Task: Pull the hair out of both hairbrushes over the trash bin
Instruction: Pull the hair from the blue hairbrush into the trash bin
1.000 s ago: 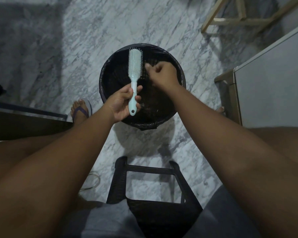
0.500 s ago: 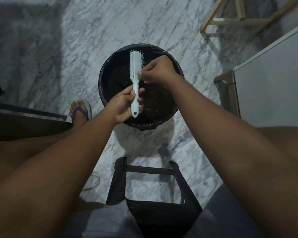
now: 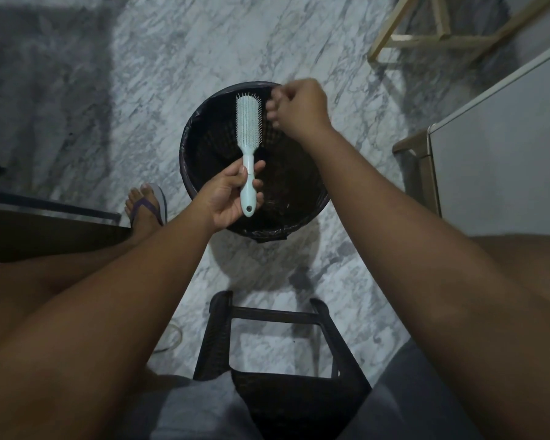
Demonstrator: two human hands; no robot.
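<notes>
Hairbrush (image 3: 247, 128), pale mint with a long bristled head, stands over the mouth of the trash bin (image 3: 200, 147), its handle end nearest the person and its bristled face turned up toward the camera. The left hand (image 3: 232, 195) grips it by the lower handle, fingers wrapped round from behind and the thumb pressed across the front, so the brush head rises clear above the fist. The right hand (image 3: 299, 106) hangs over the far right rim of the bin, just beside the brush head but apart from it; its fingers are curled in tight with the tips pinched together, though whether any hair is caught between them is too fine and dark to tell. The bin is round and black, lined with a dark bag, and sits on the marble floor (image 3: 172, 58) between the person's legs. A foot in a purple-strapped sandal (image 3: 148, 204) rests on the floor to the left of the bin. A dark stool (image 3: 267, 319) stands nearer the person, below the bin in the view. Only one brush shows.
</notes>
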